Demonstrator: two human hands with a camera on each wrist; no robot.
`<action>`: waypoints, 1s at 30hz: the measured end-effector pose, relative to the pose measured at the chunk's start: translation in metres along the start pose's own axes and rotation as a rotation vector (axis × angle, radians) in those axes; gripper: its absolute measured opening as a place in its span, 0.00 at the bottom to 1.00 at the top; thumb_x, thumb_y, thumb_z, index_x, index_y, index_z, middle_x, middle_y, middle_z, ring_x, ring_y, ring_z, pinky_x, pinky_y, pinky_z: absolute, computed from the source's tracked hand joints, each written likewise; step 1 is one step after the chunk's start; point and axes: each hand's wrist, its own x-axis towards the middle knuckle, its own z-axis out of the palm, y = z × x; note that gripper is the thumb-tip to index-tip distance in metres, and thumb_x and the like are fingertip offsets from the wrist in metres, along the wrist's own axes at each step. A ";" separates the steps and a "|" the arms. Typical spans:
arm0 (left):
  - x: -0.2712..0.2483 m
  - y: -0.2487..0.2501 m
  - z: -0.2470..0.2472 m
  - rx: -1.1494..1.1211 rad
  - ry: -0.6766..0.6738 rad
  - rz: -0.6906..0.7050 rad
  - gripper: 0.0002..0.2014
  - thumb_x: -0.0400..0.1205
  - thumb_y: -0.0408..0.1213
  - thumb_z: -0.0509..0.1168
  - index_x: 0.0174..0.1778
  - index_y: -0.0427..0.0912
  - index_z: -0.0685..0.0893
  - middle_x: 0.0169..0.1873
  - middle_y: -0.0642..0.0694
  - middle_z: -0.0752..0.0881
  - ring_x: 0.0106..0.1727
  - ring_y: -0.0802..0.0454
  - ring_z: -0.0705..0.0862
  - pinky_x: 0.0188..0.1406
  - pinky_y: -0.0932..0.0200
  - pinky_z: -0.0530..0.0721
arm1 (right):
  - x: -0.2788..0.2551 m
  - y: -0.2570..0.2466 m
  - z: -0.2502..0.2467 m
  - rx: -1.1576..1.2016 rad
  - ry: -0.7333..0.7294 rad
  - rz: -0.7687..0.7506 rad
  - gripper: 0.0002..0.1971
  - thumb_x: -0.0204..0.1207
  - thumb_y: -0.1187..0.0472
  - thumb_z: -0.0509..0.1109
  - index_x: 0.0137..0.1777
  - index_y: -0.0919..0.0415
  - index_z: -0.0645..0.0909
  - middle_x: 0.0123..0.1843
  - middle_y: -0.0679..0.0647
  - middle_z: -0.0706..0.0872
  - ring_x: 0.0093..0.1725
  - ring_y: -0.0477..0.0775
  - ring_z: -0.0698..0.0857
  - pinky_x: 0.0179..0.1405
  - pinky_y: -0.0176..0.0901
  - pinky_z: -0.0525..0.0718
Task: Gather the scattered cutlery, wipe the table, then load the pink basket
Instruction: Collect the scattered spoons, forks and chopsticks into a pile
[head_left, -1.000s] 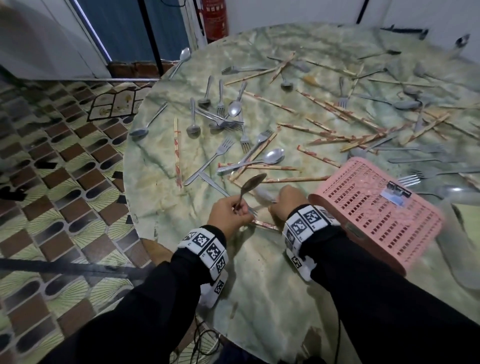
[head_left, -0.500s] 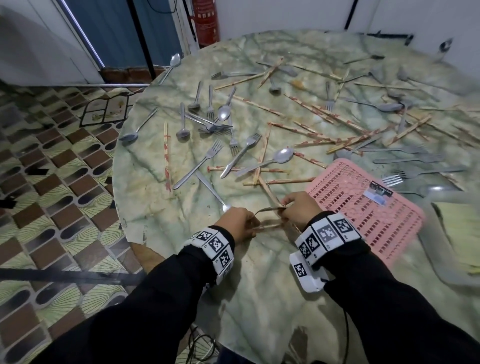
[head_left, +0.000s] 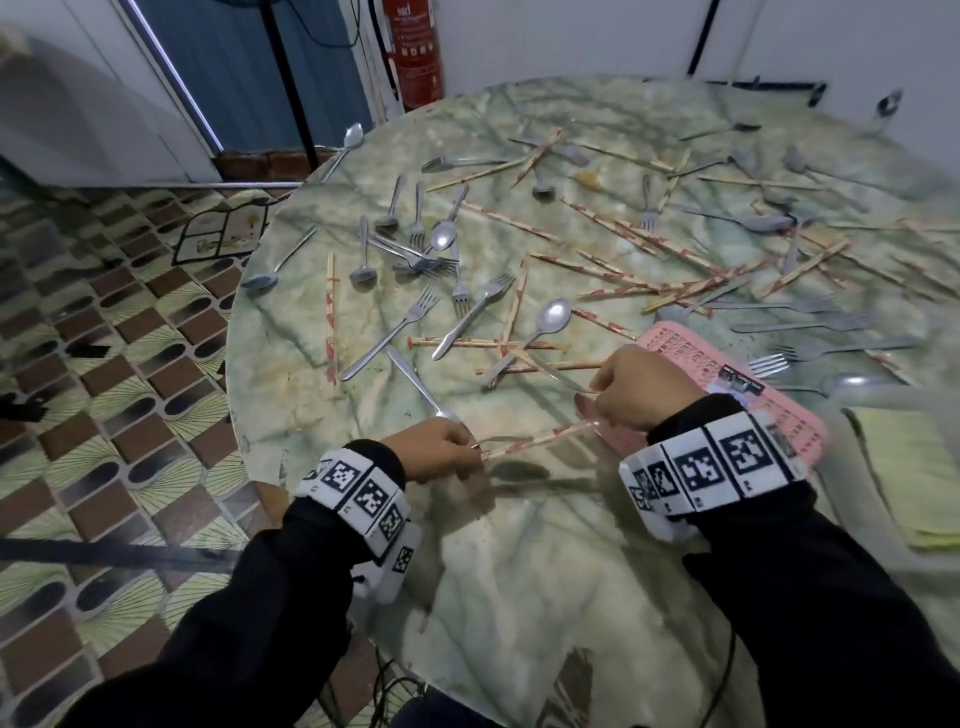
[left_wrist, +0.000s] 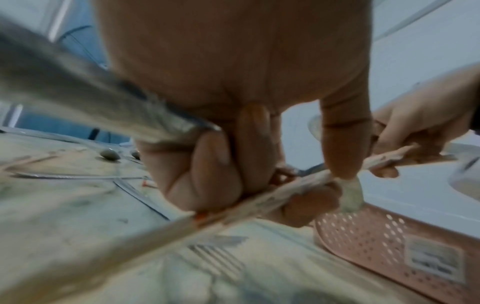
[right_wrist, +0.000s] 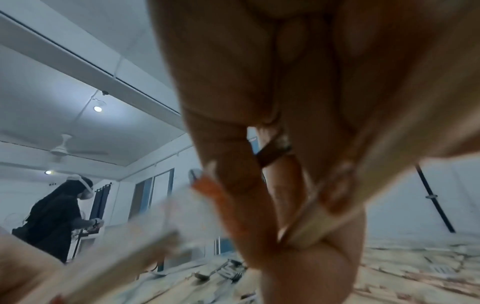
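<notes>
Your left hand (head_left: 439, 451) sits low at the near edge of the marble table (head_left: 519, 561), fingers curled round the near end of a bundle of chopsticks (head_left: 537, 439) and a spoon. The left wrist view shows what the head view cannot: the thumb pressing the chopsticks against the folded fingers (left_wrist: 207, 174), and the spoon's blurred metal handle (left_wrist: 78, 96) passing back through the fist.

To the right, your right hand (head_left: 636, 387) is raised a little higher, knuckles up, pinching the far end of the same chopsticks. The right wrist view shows a ring (right_wrist: 272, 151) on one finger and another person (right_wrist: 57, 218) standing in the room.

The pink basket (head_left: 779, 415) lies upside down just right of that hand. Scattered cutlery (head_left: 467, 291) covers the far table.
</notes>
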 end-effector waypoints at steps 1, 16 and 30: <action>-0.004 -0.002 -0.004 -0.047 -0.004 -0.012 0.13 0.79 0.33 0.64 0.27 0.44 0.78 0.15 0.55 0.75 0.18 0.59 0.66 0.17 0.66 0.63 | -0.001 0.001 -0.002 -0.021 -0.010 -0.005 0.08 0.78 0.62 0.67 0.52 0.65 0.83 0.46 0.58 0.87 0.47 0.56 0.85 0.45 0.43 0.82; -0.014 -0.042 -0.056 -0.373 0.672 0.015 0.19 0.87 0.40 0.54 0.29 0.43 0.76 0.19 0.47 0.73 0.24 0.49 0.71 0.39 0.53 0.76 | -0.019 -0.021 0.067 0.410 -0.190 -0.015 0.17 0.85 0.56 0.56 0.37 0.62 0.77 0.31 0.49 0.78 0.29 0.43 0.76 0.24 0.31 0.71; 0.043 -0.052 -0.114 -0.070 0.627 -0.138 0.11 0.81 0.39 0.65 0.51 0.35 0.86 0.42 0.39 0.84 0.46 0.44 0.81 0.44 0.58 0.74 | 0.030 -0.111 0.138 0.766 0.088 0.248 0.17 0.69 0.66 0.72 0.57 0.68 0.80 0.54 0.62 0.85 0.53 0.62 0.85 0.52 0.45 0.83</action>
